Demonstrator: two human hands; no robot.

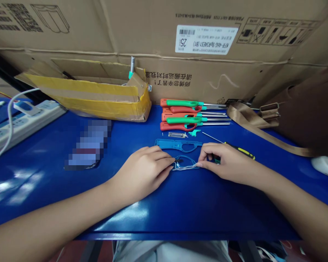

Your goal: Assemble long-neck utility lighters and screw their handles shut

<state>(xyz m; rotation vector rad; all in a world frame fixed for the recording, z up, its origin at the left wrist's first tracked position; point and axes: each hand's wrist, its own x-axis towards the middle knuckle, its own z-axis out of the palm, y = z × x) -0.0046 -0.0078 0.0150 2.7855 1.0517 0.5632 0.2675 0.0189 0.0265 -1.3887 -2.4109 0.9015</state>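
Note:
My left hand (150, 167) is closed on the left end of a blue lighter shell half (190, 159), close above the table. White wires (184, 167) and a small black part (178, 160) lie at that shell. At its right end, my right hand (225, 160) pinches the wires between thumb and forefinger. Another blue shell half (169, 144) lies flat just behind, with a trigger-shaped opening. Beyond it are a clear fuel tank (176, 135) and a teal plastic piece (194, 133). A screwdriver (245, 153) with a black and yellow handle rests behind my right hand.
Several red and green stick lighters (182, 114) lie stacked at the back. A yellow-taped carton (98, 103), a pixelated phone-like object (90, 143) and a power strip (22, 120) occupy the left. On the right are a brown strap (273, 136) and a white object (325, 165). Large cardboard (142, 29) borders the back.

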